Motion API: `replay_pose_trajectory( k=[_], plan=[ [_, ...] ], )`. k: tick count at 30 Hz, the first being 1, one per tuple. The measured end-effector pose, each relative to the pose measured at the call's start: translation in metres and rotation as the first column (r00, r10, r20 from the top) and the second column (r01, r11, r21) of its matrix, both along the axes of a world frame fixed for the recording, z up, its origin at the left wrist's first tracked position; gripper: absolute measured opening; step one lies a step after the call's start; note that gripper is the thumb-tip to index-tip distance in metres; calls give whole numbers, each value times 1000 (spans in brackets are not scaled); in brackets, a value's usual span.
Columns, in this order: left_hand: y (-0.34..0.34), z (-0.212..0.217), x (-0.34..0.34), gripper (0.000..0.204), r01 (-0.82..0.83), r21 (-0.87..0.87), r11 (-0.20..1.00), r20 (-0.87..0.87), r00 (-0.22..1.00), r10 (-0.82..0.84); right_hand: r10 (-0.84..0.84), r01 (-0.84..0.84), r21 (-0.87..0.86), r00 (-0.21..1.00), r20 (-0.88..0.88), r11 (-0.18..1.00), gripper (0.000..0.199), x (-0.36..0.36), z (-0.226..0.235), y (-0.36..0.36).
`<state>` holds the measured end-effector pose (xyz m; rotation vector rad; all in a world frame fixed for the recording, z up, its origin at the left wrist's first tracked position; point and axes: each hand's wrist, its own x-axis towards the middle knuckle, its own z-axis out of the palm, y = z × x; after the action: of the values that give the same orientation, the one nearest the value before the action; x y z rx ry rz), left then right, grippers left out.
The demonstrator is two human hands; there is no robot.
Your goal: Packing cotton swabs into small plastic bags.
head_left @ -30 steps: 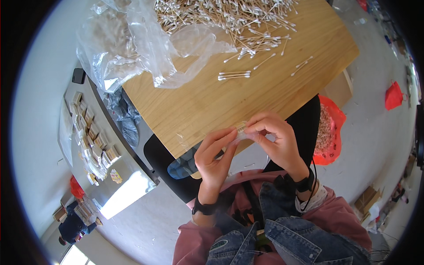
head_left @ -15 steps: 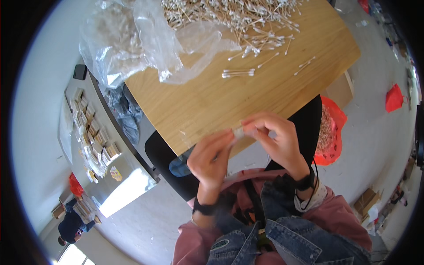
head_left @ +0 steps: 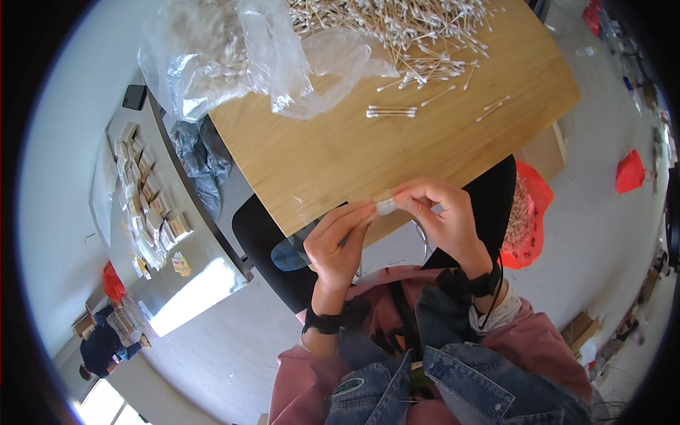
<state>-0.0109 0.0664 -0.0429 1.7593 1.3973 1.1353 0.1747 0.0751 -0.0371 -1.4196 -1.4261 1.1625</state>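
Between both my hands, just off the near edge of the wooden table (head_left: 319, 152), is a small white bundle (head_left: 384, 206). Its ends are hidden by my fingers, and I cannot make out what it is made of. The fingertips of my left hand (head_left: 334, 241) pinch its left end. My right hand (head_left: 443, 216) has the right end between thumb and fingers. Farther up the table lie a few cotton swabs (head_left: 392, 112) side by side, a small pair of swabs (head_left: 493, 108) to the right, and a large heap of cotton swabs (head_left: 418, 32).
A clear plastic bag (head_left: 191, 64) covers the table's far left. Below the table's right side is a red bag (head_left: 540, 205) with swabs in it. Black chairs (head_left: 265, 244) stand beneath my arms. Left, another table (head_left: 195, 287) bears stacked small packs (head_left: 145, 202); a person (head_left: 101, 352) is beyond it.
The view has shifted slightly, so the table appears a little farther right. Both hands still hold the white bundle, which now shows more clearly between the fingertips.
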Motion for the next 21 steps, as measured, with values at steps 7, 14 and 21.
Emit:
replay_pose_trajectory(
  k=[7, 14, 21],
  plan=[
    [-11, -5, 4, 10, -33, -82, 996, 95, 995, 41, -1, 2, 58, 1000, -31, 998, 9, -1, -9, -11],
    [-17, -13, 5, 13, -58, -255, 965, 302, 943, 136, 8, -103, -288, 950, -313, 952, 23, 7, 6, -11],
    [-19, -12, 15, 16, -72, -226, 972, 288, 948, 137, -16, -92, -267, 925, -379, 959, 20, -4, 11, -18]
  ],
)
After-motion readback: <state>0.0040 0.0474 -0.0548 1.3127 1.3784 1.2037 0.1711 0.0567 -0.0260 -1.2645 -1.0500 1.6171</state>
